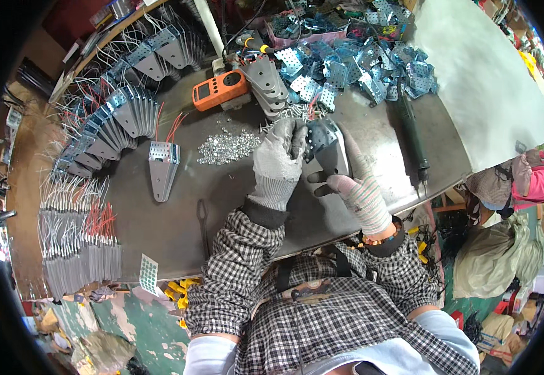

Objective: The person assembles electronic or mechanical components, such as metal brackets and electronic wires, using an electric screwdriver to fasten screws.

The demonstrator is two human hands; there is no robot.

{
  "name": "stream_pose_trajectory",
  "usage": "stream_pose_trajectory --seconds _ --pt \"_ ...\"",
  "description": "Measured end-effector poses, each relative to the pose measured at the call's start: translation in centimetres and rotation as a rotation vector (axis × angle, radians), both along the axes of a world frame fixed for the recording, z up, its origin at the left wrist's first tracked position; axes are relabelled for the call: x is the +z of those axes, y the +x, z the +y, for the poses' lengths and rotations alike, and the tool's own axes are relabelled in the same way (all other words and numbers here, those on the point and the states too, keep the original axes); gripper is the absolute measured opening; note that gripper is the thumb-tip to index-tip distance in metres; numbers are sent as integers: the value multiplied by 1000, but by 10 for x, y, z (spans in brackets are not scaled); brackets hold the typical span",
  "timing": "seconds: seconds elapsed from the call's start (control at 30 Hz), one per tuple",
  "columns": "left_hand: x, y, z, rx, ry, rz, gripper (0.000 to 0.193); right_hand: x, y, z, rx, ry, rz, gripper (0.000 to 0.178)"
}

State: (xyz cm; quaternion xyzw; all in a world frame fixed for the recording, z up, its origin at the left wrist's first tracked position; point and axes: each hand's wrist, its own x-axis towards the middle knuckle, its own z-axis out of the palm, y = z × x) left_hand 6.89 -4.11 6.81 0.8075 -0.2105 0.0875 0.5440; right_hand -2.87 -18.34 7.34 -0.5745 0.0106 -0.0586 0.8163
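Note:
My right hand, in a striped glove with dark fingertips, grips a tapered grey plate between thumb and fingers. A perforated metal bracket sits at the plate's upper end, with red wires showing just beyond. My left hand, in a grey glove, is closed at the bracket's left edge. Whatever is pinched in its fingertips is hidden. Just past the hands lies a pile of small screws. Shiny nuts are spread left of my left hand.
An electric screwdriver lies at the right. Loose brackets heap up at the back, near grey plates and an orange meter. Leftward are one finished piece, rows of similar pieces and wired grey strips.

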Motion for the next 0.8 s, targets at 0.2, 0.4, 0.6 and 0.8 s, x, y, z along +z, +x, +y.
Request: stream_pose_trajectory --seconds 0.2,0.4,0.6,0.8 --pt "-4 -7 12 27 -32 -83 13 20 -3 16 112 160 96 84" --pt "0 -10 27 74 5 3 17 13 0 26 125 26 30 81" --pt "2 -13 42 106 18 -50 16 37 -1 23 285 60 158 83" --pt "-8 -17 42 102 -230 192 7 8 1 43 206 -33 60 82"
